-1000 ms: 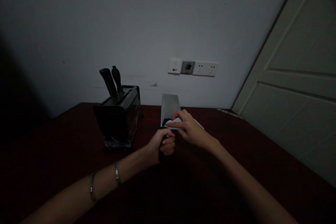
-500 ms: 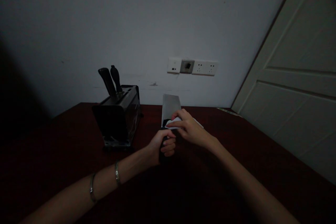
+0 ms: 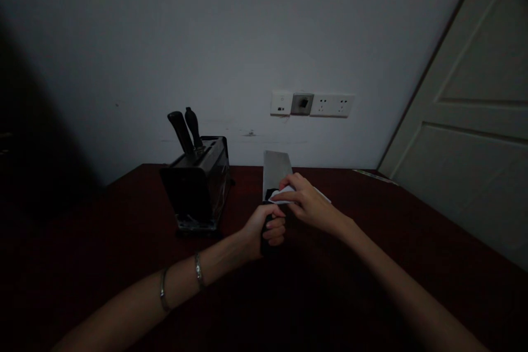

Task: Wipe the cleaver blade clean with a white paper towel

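My left hand (image 3: 267, 227) is wrapped round the black handle of a cleaver (image 3: 277, 168). Its broad grey blade points away from me, toward the wall. In my right hand (image 3: 307, 203) the fingers press a white cloth or tissue (image 3: 285, 192) against the blade near the handle. A corner of the white piece sticks out past the far side of that hand. The lower part of the blade is hidden behind the fingers and the white piece.
A dark knife block (image 3: 202, 181) holding two black-handled tools (image 3: 181, 131) stands on the dark red table (image 3: 136, 214) to the left. Behind are a wall with a row of sockets (image 3: 312, 104) and, at right, a pale panelled door (image 3: 474, 121).
The whole view has shifted, so everything sits slightly further right. Both hands keep the same hold on the cleaver and the white piece, with hardly any motion between them.
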### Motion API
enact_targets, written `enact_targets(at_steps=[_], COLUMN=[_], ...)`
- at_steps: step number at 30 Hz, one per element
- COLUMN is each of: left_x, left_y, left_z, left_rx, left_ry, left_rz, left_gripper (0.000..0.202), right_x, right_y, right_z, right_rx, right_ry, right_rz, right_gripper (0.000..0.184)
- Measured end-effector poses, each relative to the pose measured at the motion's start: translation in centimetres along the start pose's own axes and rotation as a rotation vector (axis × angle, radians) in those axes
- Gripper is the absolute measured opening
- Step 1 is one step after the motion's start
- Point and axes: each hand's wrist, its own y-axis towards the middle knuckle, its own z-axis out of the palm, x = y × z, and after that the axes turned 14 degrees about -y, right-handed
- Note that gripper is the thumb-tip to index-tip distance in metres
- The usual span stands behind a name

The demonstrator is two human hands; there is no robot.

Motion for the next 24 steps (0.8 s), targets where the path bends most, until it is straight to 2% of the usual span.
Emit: enact_targets(at_steps=[8, 16, 24], left_x=[-0.2, -0.1, 0.1], left_y=[0.3, 0.0, 0.0], left_z=[-0.2, -0.2, -0.3], left_rx=[-0.021, -0.023, 0.011], left_ry=[-0.022, 0.000, -0.034], left_rz=[0.016, -0.022, -0.034], left_gripper=[0.037, 0.036, 0.034], right_x=[0.3, -0.3, 0.4], right_y=[0.0, 0.0, 0.4], right_z=[0.9, 0.1, -0.2], right_rx=[-0.018, 0.034, 0.059], right_ry=[0.019, -0.011, -0.092], right_rz=[-0.003, -0.012, -0.080], right_gripper=[0.037, 0.033, 0.033])
